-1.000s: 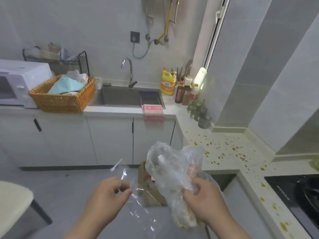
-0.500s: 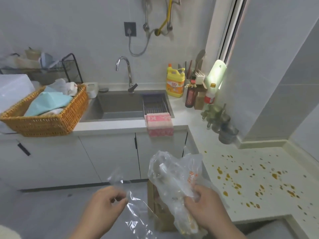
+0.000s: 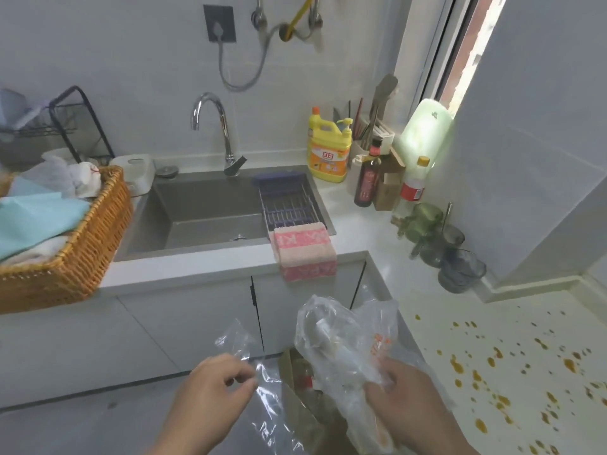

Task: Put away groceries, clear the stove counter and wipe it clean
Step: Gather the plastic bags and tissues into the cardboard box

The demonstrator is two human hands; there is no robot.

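Both hands are raised low in front of the body, forearms coming in from the bottom edge, palms turned toward each other; the left hand (image 3: 213,389) has its fingers curled, and thumb and forefinger pinch the edge of a thin clear plastic sheet (image 3: 240,338), which partly stands above the fingers and partly hangs below them; the right hand (image 3: 409,397) is closed around the lower part of a crumpled plastic bag (image 3: 338,339), the fingers wrapped round it from the right side; the bag stands upward from the grip, held in the air in front of the white cabinet doors (image 3: 197,323), just beside the corner of the counter (image 3: 525,310); something pale and something orange show inside it, but I cannot tell what they are. Between and below the hands is a brown cardboard box (image 3: 305,418). The counter at the right carries many orange-brown spots (image 3: 457,366); a pink towel (image 3: 303,254) hangs over the front edge of the sink (image 3: 203,211); a wicker basket (image 3: 82,251) with cloths stands at the left.
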